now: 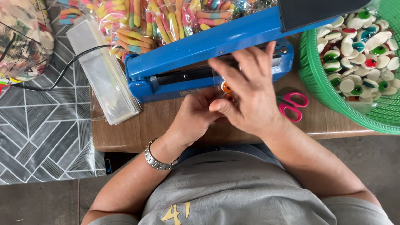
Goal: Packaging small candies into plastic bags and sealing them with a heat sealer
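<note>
A small clear plastic packet holding orange sweets (226,89) is seen at the centre of the frame, laid against the front edge of the blue hinged heat sealer (200,46), whose arm is raised. The left hand (193,116) is closed on the packet's near end, fingers pinched about it from below; the right hand (250,89) is laid over it with fingers spread and flat, pressing rather than gripping. This hold is judged to keep the film smooth against the black sealing strip. The packet is largely hidden by both hands, so its long axis cannot be told with certainty; its open end appears to be turned toward the sealer, away from the person.

The sealer is set slantwise across the wooden bench (137,125), its long axis running from centre left to upper right. A stack of empty clear sleeves (104,73) lies at upper left, bagged striped gummy worms (141,21) behind the sealer, pink-handled scissors (291,105) right of the hands, and a green plastic basket (316,79) of round white sweets at far right
</note>
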